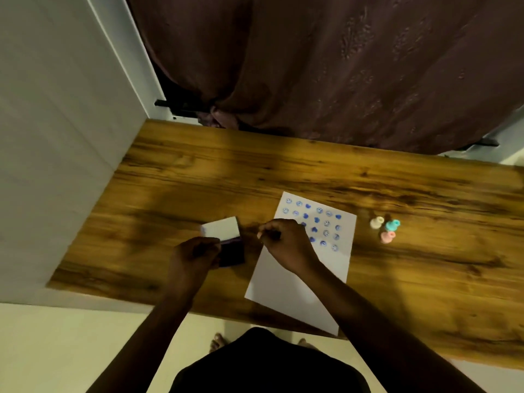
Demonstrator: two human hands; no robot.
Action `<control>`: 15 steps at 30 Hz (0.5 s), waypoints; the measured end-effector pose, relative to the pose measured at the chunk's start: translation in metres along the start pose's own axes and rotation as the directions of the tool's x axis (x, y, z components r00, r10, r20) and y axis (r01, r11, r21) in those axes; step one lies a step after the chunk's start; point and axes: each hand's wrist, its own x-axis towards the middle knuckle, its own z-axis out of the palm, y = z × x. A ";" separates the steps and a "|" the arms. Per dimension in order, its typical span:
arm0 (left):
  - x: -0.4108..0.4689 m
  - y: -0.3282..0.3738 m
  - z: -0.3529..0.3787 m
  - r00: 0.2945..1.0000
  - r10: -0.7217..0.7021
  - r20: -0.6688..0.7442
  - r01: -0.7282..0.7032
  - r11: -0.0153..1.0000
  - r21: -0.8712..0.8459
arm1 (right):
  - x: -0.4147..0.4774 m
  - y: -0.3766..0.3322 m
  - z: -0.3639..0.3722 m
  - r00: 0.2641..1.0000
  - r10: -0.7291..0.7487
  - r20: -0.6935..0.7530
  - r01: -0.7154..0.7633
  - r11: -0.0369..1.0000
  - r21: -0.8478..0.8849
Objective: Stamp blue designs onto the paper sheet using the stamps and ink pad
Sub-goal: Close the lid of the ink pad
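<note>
From the head view I look down on a wooden table (397,194) with a dark curtain (340,66) behind it. The paper (297,285) lies slightly turned, just right of centre, its near corner over the table's front edge. Its far half carries rows of blue prints (326,222), faces and hearts; the near half is blank, so I judge the job roughly half done.

My left hand (192,259) is curled around the near-left side of the ink pad (234,255), which sits just left of the paper. Its white lid (222,228) stands swung open on the far side. I think the hand is there to steady the case so it does not slide when a stamp is pressed in.

My right hand (286,242) hovers between the pad and the printed rows, fingers pinched shut near the pad. It seems to hold something small, probably a stamp, but the thing itself is hidden and blurred, so I cannot say for sure.

Three spare stamps, white (377,222), teal (393,224) and pink (387,236), sit clustered well right of the paper, out of the way yet within reach.

I judge the step in hand to be inking.
</note>
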 end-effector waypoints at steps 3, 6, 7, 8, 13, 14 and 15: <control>0.011 -0.007 -0.020 0.998 -0.029 -0.060 0.027 0.999 -0.034 | 0.014 -0.007 0.016 0.999 0.007 0.034 -0.005 0.998 -0.057; 0.022 -0.016 -0.034 0.994 -0.080 -0.077 0.081 0.997 0.009 | 0.029 -0.015 0.029 0.998 0.012 0.054 -0.005 0.993 -0.115; 0.025 -0.018 -0.037 0.993 -0.093 -0.078 0.095 0.995 0.019 | 0.033 -0.017 0.032 0.999 0.013 0.052 -0.005 0.990 -0.139; 0.029 -0.020 -0.038 0.992 -0.096 -0.079 0.099 0.994 0.036 | 0.038 -0.019 0.036 0.999 0.013 0.047 -0.005 0.987 -0.160; 0.039 -0.021 -0.037 0.994 -0.089 -0.065 0.097 0.986 0.132 | 0.055 -0.026 0.048 0.997 0.055 0.060 -0.043 0.980 -0.194; 0.040 -0.020 -0.036 0.996 -0.082 -0.039 0.087 0.986 0.144 | 0.057 -0.027 0.050 0.996 0.060 0.063 -0.046 0.978 -0.206; 0.041 -0.018 -0.036 0.997 -0.072 -0.014 0.073 0.986 0.152 | 0.059 -0.027 0.052 0.996 0.061 0.065 -0.045 0.974 -0.222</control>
